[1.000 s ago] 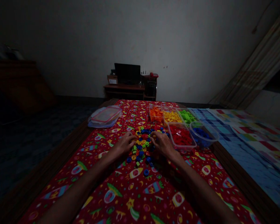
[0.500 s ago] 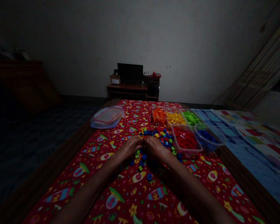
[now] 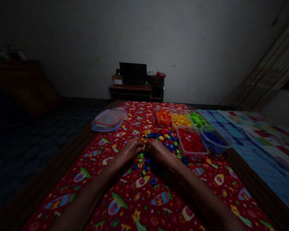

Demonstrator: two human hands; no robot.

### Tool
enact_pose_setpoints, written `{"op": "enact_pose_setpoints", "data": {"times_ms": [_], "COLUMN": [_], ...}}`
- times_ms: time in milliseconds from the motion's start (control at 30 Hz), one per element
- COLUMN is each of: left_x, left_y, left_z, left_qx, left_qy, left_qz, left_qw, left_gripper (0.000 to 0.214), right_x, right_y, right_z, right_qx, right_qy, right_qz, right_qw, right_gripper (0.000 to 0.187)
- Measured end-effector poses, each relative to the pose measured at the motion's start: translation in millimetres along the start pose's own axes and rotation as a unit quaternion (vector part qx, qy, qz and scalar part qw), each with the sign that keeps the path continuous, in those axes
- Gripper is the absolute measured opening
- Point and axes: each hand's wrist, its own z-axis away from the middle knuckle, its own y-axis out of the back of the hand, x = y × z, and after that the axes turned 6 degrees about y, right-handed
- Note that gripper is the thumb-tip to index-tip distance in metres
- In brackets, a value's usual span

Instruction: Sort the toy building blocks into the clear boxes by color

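A mixed pile of toy building bricks (image 3: 170, 141) in blue, green, yellow and red lies on the red patterned cloth (image 3: 135, 120). At its left edge is my left hand (image 3: 133, 147), fingers loosely bent and a little apart, with nothing visible in them. My right hand (image 3: 157, 150) reaches over the middle of the pile, its fingers curled in together; what they hold is hidden. Just below the hands lie a green brick (image 3: 141, 156) and a blue wheel-like piece (image 3: 135, 166). Another blue wheel-like piece (image 3: 153, 181) sits apart, nearer to me.
Right of the pile stand clear tubs of sorted bricks: orange (image 3: 163, 117), yellow (image 3: 181, 120), green (image 3: 197, 119), red (image 3: 190, 141) and blue (image 3: 214, 139). Stacked lids (image 3: 110, 119) lie at the left edge. A desk with a monitor (image 3: 133, 73) stands behind.
My left hand has drawn slightly left, away from the right hand, which stays over the pile. The gap between them is wider. The whole view has shifted a little.
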Motion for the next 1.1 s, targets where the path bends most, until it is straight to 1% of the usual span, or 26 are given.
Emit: {"op": "enact_pose_setpoints", "data": {"times_ms": [100,167,233,300,367,400,433,467,500,533,600,667,700,733,767,800,833,867,900,967,1033,1100], "left_x": [1,2,4,6,10,12,15,18,20,23,28,33,35,37,38,39,41,42,42,43,42,40], "left_y": [-3.2,-3.4,-0.5,5.1,11.8,14.9,17.6,19.8,21.5,22.5,22.6,20.1,18.0,15.5,12.9,10.6,8.8,7.9,8.1,11.9,18.7,25.9], "left_z": [4,4,1,-3,-7,-8,-8,-8,-8,-8,-6,-5,-5,-4,-4,-3,-3,-2,-2,-3,-4,-5], "left_qx": [-0.006,-0.005,0.011,0.04,0.069,0.078,0.085,0.094,0.107,0.125,0.17,0.198,0.198,0.184,0.162,0.138,0.117,0.106,0.105,0.13,0.164,0.191], "left_qy": [-0.01,-0.009,0.0,0.02,0.05,0.064,0.073,0.079,0.08,0.077,0.057,0.026,0.007,-0.012,-0.029,-0.043,-0.052,-0.055,-0.055,-0.046,-0.037,-0.028], "left_qz": [-0.015,-0.014,-0.004,0.015,0.042,0.057,0.072,0.084,0.092,0.094,0.088,0.078,0.073,0.07,0.067,0.066,0.066,0.066,0.065,0.063,0.057,0.046], "left_qw": [1.0,1.0,1.0,0.999,0.996,0.993,0.991,0.989,0.987,0.985,0.98,0.977,0.978,0.98,0.984,0.987,0.99,0.991,0.991,0.988,0.984,0.98], "left_gripper": [0.015,0.014,0.016,0.016,0.019,0.022,0.025,0.027,0.029,0.029,0.026,0.022,0.021,0.02,0.02,0.021,0.022,0.024,0.026,0.029,0.031,0.032], "right_x": [-2,-4,-4,-5,-6,-6,-6,-7,-8,-9,-12,-16,-17,-19,-20,-21,-21,-21,-21,-19,-16,-15], "right_y": [-10,-8,-1,5,9,9,8,6,4,1,-2,-4,-4,-4,-3,-3,-2,-1,-1,0,0,2], "right_z": [0,-2,-6,-11,-16,-18,-21,-22,-24,-25,-27,-28,-28,-29,-29,-29,-29,-29,-29,-29,-29,-29], "right_qx": [-0.003,-0.011,-0.01,0.017,0.059,0.072,0.075,0.072,0.068,0.065,0.068,0.08,0.08,0.079,0.081,0.086,0.094,0.101,0.107,0.106,0.098,0.102], "right_qy": [0.039,0.033,-0.007,-0.052,-0.101,-0.131,-0.164,-0.196,-0.223,-0.247,-0.294,-0.334,-0.346,-0.349,-0.344,-0.336,-0.33,-0.327,-0.327,-0.327,-0.311,-0.283], "right_qz": [0.012,0.002,-0.024,-0.072,-0.147,-0.197,-0.256,-0.324,-0.396,-0.47,-0.591,-0.669,-0.698,-0.723,-0.745,-0.763,-0.774,-0.78,-0.78,-0.772,-0.76,-0.739], "right_qw": [0.999,0.999,1.0,0.996,0.982,0.969,0.95,0.923,0.888,0.845,0.748,0.659,0.622,0.591,0.565,0.545,0.532,0.524,0.523,0.535,0.563,0.603], "right_gripper": [0.014,0.015,0.017,0.018,0.018,0.017,0.014,0.013,0.015,0.019,0.028,0.033,0.034,0.034,0.032,0.03,0.028,0.026,0.025,0.024,0.023,0.024]}}
